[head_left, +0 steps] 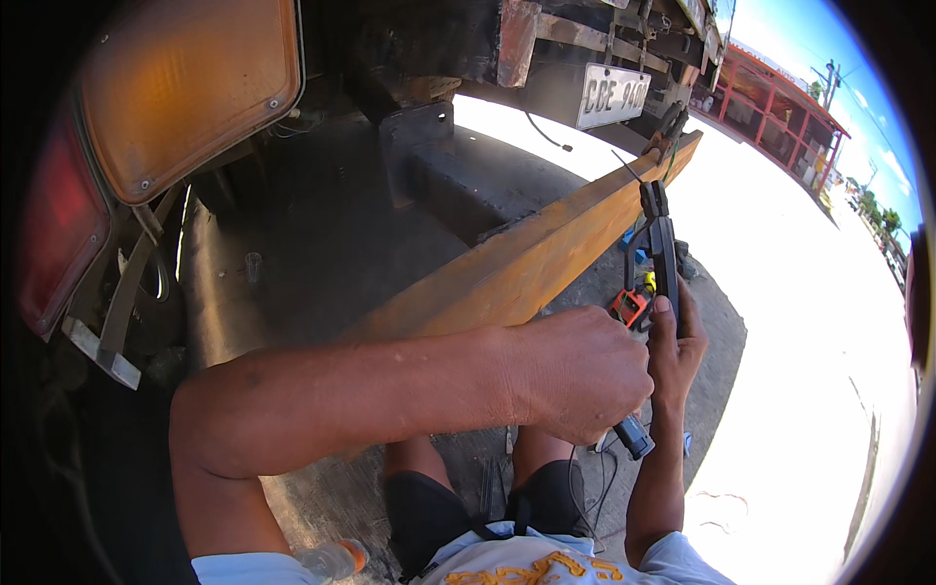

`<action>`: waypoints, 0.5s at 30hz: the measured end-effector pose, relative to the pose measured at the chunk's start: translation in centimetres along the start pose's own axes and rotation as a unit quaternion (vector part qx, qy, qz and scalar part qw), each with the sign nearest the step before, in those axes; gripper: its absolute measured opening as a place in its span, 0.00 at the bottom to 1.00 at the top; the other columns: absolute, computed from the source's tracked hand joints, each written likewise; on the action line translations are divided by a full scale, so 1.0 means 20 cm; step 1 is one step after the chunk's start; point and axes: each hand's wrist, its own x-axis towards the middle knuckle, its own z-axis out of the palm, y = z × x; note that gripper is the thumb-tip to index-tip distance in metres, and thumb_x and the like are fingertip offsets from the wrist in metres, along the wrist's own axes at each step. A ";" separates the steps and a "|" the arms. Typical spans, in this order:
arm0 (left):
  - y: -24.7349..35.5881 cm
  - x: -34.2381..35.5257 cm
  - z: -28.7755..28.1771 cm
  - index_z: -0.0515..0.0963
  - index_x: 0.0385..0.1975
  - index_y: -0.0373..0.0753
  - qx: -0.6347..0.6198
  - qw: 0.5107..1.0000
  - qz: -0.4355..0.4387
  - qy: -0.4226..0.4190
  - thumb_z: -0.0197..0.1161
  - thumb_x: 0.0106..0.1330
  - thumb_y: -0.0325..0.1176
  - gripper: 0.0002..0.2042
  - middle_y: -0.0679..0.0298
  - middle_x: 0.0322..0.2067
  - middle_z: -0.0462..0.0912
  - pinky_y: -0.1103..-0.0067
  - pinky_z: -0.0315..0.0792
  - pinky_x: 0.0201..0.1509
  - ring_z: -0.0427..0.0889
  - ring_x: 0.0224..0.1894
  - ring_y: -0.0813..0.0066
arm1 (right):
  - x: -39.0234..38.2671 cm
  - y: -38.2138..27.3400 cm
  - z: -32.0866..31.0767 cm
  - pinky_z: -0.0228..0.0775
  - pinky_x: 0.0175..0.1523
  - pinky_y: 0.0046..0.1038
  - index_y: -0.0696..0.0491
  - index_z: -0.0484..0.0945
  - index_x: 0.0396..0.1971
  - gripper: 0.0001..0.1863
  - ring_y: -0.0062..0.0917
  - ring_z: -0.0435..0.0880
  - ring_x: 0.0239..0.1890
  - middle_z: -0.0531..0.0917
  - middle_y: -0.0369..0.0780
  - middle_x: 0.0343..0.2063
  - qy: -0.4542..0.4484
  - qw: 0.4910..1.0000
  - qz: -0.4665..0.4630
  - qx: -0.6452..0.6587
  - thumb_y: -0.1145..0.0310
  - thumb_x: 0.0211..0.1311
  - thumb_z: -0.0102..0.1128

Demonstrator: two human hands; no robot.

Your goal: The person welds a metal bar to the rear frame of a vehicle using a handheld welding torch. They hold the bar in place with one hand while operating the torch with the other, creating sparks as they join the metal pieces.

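My left hand [590,375] reaches across my body, fingers closed around a black cylindrical handle [634,439]. My right hand [675,346] is upright, gripping a long black clamp-like tool [661,244], apparently an electrode holder, with a thin rod rising from its top toward the upper left. My left fist partly hides how the handle and tool relate. Behind them a long rusty orange steel beam [497,278] runs diagonally below the vehicle's rear. Orange-red [629,308] and yellow [650,282] objects lie on the ground just past my hands, with dark cables hanging near my legs.
Amber [187,93] and red [63,229] tail lamps are at left above a bent bracket [117,322]. A licence plate [612,96] hangs above the beam. A plastic bottle [330,558] is beside me. Sunlit pavement [799,370] stretches right toward a red-framed building [770,117].
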 end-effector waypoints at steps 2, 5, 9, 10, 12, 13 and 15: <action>0.02 0.00 0.01 0.94 0.38 0.37 0.005 1.000 0.012 -0.007 0.71 0.68 0.36 0.10 0.48 0.30 0.90 0.58 0.85 0.44 0.93 0.35 0.47 | -0.03 0.02 -0.03 0.65 0.32 0.21 0.61 0.78 0.73 0.30 0.12 0.75 0.28 0.85 0.35 0.36 0.005 0.999 0.013 0.030 0.57 0.82 0.64; 0.04 -0.01 0.00 0.93 0.36 0.36 0.039 0.999 0.015 -0.030 0.71 0.67 0.34 0.09 0.48 0.30 0.91 0.59 0.86 0.44 0.94 0.37 0.49 | -0.06 0.01 -0.05 0.65 0.32 0.20 0.61 0.73 0.76 0.33 0.12 0.75 0.28 0.86 0.35 0.39 0.024 0.999 0.028 0.037 0.57 0.81 0.64; 0.01 -0.03 -0.02 0.93 0.35 0.35 0.059 0.998 0.003 -0.032 0.72 0.64 0.33 0.09 0.48 0.30 0.91 0.59 0.87 0.43 0.95 0.36 0.49 | -0.10 -0.02 -0.05 0.67 0.33 0.21 0.60 0.73 0.71 0.30 0.13 0.76 0.28 0.84 0.36 0.40 -0.038 0.994 0.016 0.104 0.61 0.76 0.68; 0.00 -0.03 -0.02 0.93 0.35 0.35 0.055 0.998 0.002 -0.013 0.72 0.63 0.33 0.09 0.48 0.30 0.91 0.59 0.87 0.43 0.95 0.36 0.50 | -0.11 -0.03 -0.04 0.68 0.33 0.21 0.59 0.73 0.70 0.30 0.14 0.76 0.28 0.84 0.36 0.40 -0.058 0.991 0.028 0.118 0.62 0.75 0.69; -0.01 -0.04 -0.01 0.93 0.34 0.34 0.050 0.999 -0.005 -0.003 0.72 0.62 0.33 0.09 0.48 0.31 0.91 0.59 0.87 0.44 0.95 0.37 0.50 | -0.13 -0.03 -0.04 0.69 0.33 0.21 0.58 0.72 0.67 0.28 0.14 0.77 0.28 0.82 0.36 0.38 -0.088 0.987 0.050 0.128 0.64 0.74 0.70; -0.02 -0.04 -0.01 0.93 0.34 0.34 0.049 0.999 -0.010 0.003 0.72 0.61 0.32 0.09 0.48 0.31 0.91 0.60 0.87 0.44 0.95 0.38 0.50 | -0.14 -0.02 -0.04 0.69 0.33 0.21 0.58 0.72 0.67 0.28 0.15 0.77 0.28 0.81 0.36 0.37 -0.101 0.985 0.060 0.123 0.64 0.73 0.70; -0.03 -0.04 0.00 0.93 0.35 0.33 0.045 0.999 0.007 -0.002 0.72 0.63 0.32 0.09 0.47 0.31 0.91 0.60 0.87 0.45 0.95 0.38 0.50 | -0.15 0.00 -0.02 0.67 0.31 0.21 0.57 0.72 0.66 0.28 0.14 0.76 0.27 0.78 0.34 0.35 -0.113 0.986 0.061 0.106 0.65 0.73 0.70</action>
